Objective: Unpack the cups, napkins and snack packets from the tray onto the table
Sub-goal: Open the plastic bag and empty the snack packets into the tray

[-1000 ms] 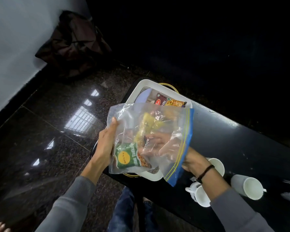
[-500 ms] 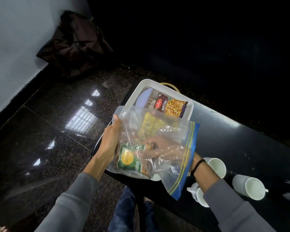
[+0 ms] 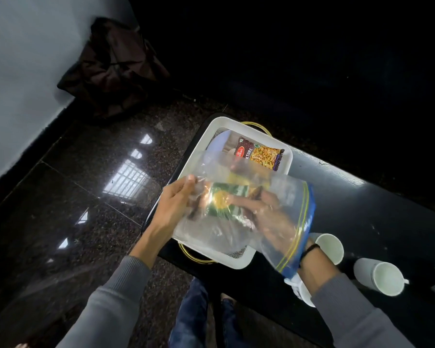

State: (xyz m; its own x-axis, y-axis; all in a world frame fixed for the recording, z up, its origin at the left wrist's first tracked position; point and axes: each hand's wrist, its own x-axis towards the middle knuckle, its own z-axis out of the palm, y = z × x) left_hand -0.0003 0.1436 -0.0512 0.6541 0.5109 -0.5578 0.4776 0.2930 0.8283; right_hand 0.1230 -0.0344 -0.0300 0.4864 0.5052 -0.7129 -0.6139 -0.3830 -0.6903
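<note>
A clear zip bag with a blue seal hangs low over the white tray on the black table. My left hand grips the bag's closed end. My right hand is inside the bag, its fingers on a green snack packet; a yellow packet shows blurred behind it. A maroon snack packet lies at the tray's far end. Three white cups lie on the table at the right: one by my wrist, one further right, one under my forearm.
The tray has gold handles and sits at the table's left end, near the edge. A polished dark stone floor lies to the left. A dark bag slumps against the wall. My jeans-clad legs are below the table edge.
The bag has dropped lower and tilted flatter over the tray. My right hand has pushed deeper in, onto the green packet. More of the maroon packet now shows.
</note>
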